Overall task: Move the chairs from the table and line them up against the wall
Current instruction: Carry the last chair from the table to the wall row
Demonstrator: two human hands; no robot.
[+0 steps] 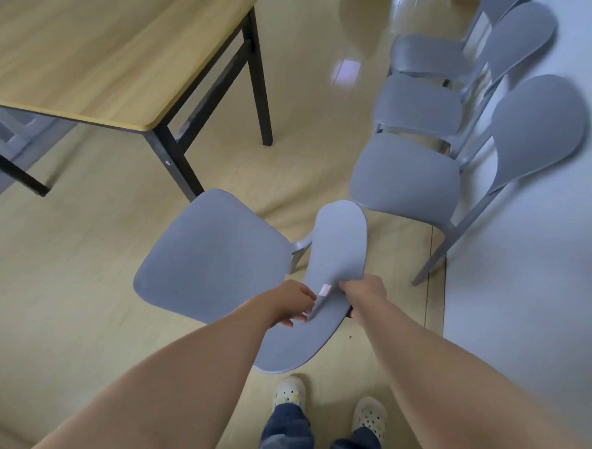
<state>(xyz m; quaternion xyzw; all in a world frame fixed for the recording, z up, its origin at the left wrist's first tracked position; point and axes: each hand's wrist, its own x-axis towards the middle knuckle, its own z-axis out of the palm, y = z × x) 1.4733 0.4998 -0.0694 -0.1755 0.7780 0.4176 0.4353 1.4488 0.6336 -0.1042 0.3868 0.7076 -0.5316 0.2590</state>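
While both hands grip the backrest of the grey chair (214,254), left hand (292,306) pinching its left edge and right hand (361,293) wrapped over the right edge, the chair sits at the frame centre, turned with its seat toward 10 o'clock and apart from the wall (540,306). Three matching chairs (407,175) stand in a row at 1 to 2 o'clock, backs to the wall. Risk, as judged: the carried chair's backrest top lies just beside the nearest row chair's seat, so swinging it round into line could knock that chair out of the row or catch legs together. Second risk: the table (91,52) leg at 11 o'clock is near the seat's front corner; a wide turn could strike it. Grip is high on the backrest only, so the chair may tip forward if lifted. Feet in pale clogs (289,392) stand close under the backrest; a dropped leg could land on them. Floor (62,263) is smooth, pale wood-look, glossy with reflections at 12 o'clock, likely slippery for dragging. Another grey chair shows under the table at 9 o'clock, blurred.
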